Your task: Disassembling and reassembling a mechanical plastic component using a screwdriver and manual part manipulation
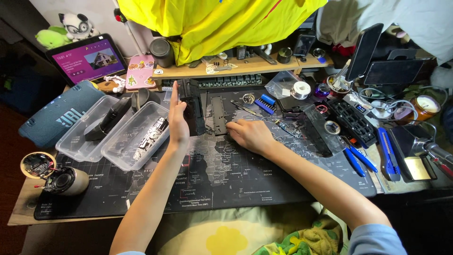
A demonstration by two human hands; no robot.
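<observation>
- Left hand (pixel 178 118): open, flat, upright on edge, just left of black panel (pixel 195 115) on mat (pixel 236 174).
- Right hand (pixel 249 134): fingers curled, palm down by black strip (pixel 218 114); grip unclear.
- Clear trays (pixel 134 137) at left of table.

On the worktop (pixel 19 215) lies a desk mat (pixel 236 184). Two trays (pixel 127 139) stand on its left part, the pliers (pixel 358 160) lie at its right edge, and a tablet (pixel 87 59) stands behind the trays.
</observation>
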